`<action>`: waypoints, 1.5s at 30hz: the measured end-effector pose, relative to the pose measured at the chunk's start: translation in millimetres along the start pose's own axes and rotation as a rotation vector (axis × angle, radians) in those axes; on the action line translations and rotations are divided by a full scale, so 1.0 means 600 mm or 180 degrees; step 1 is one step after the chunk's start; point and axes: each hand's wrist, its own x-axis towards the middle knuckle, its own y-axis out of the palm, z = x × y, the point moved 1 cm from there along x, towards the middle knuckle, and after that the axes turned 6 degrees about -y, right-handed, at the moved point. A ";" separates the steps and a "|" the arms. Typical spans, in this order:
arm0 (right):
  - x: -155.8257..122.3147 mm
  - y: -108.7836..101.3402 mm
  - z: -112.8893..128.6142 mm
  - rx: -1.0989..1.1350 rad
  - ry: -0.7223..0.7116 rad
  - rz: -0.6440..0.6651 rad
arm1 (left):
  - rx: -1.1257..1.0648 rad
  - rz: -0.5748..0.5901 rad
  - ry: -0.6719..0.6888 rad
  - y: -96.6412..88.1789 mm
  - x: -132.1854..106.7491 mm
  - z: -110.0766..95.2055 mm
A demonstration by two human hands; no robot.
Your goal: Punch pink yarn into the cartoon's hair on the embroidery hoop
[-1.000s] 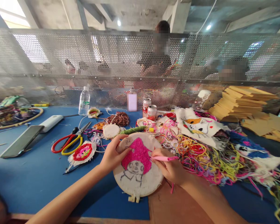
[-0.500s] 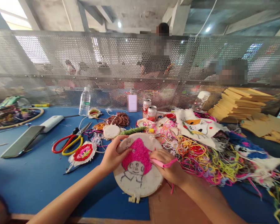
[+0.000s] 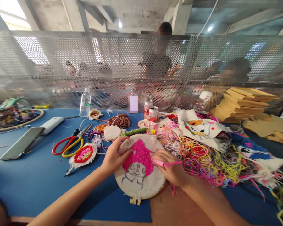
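Observation:
An embroidery hoop [image 3: 146, 188] with white cloth stretched in it stands tilted toward me at the table's front. The cloth bears a drawn character whose hood is filled with magenta yarn loops. My left hand [image 3: 115, 155] grips the hoop's upper left edge, thumb on the cloth. In my right hand [image 3: 171, 166] is a pink punch needle [image 3: 160, 162], pinched close to the right edge of the magenta patch. Its tip is hidden by my fingers. A pink strand hangs below that hand. The hoop's screw clamp [image 3: 135, 201] points down toward me.
Tangled yarn [image 3: 202, 157] and a cat-patterned cloth [image 3: 200, 127] lie to the right, with stacked yellow-brown pads [image 3: 240, 105] behind. Left are scissors [image 3: 73, 141], a round flower patch [image 3: 83, 154], a phone [image 3: 22, 142] and a bottle [image 3: 85, 103]. Two cans [image 3: 153, 113] stand before the perforated screen [image 3: 122, 72].
The pink punch needle has swung slightly, its rear end now pointing more to the right. My left hand and the hoop stay almost where they were.

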 end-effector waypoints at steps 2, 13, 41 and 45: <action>-0.001 -0.001 0.000 0.0005 0.0012 -0.0057 | 0.0028 -0.0002 0.0010 0.000 0.001 0.001; -0.013 0.004 -0.010 0.0209 0.0114 -0.0202 | 0.0064 0.0018 0.0049 0.001 0.001 0.002; -0.012 -0.001 -0.010 0.0429 0.0138 -0.0189 | 0.0163 0.0014 0.0065 -0.001 0.000 -0.001; -0.018 -0.002 -0.010 0.0169 0.0233 -0.0159 | 0.0173 0.0014 0.0061 -0.001 0.000 -0.001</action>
